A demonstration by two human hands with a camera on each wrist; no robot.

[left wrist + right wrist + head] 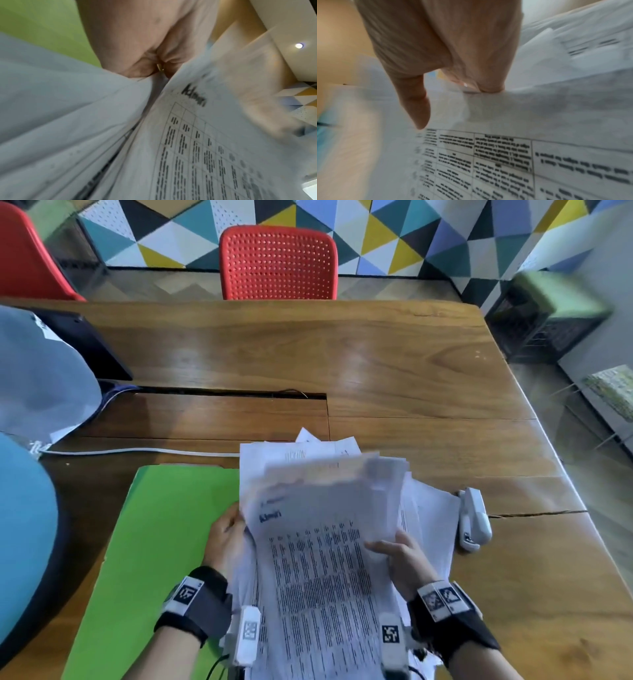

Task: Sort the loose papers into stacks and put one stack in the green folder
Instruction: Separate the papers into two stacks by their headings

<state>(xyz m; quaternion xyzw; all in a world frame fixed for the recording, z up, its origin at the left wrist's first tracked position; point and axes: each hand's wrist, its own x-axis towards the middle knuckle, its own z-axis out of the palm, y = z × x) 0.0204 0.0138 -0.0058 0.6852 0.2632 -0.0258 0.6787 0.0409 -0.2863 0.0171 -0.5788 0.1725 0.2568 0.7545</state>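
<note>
Both forearms reaching forward side by side over the table (394, 364), wrists strapped with tagged bands. Left hand (224, 537) turned palm inward at the left edge of the papers (318, 559), fingers tucked behind the sheets and gripping them; from the left wrist, palm (145, 40) pressed into the fanned bundle (197, 135). Right hand (400, 559) on the right edge, thumb laid across the top printed sheet, fingers hidden beneath, pinching a blurred raised page; from the right wrist, thumb (416, 102) extended, fingertip (489, 86) clamped on that page (539, 111). Papers held just above the near table edge, partly over the folder (154, 542), lying closed and flat to the left. More loose sheets (435, 515) underneath, with a stapler (474, 518) just beside them on the right.
</note>
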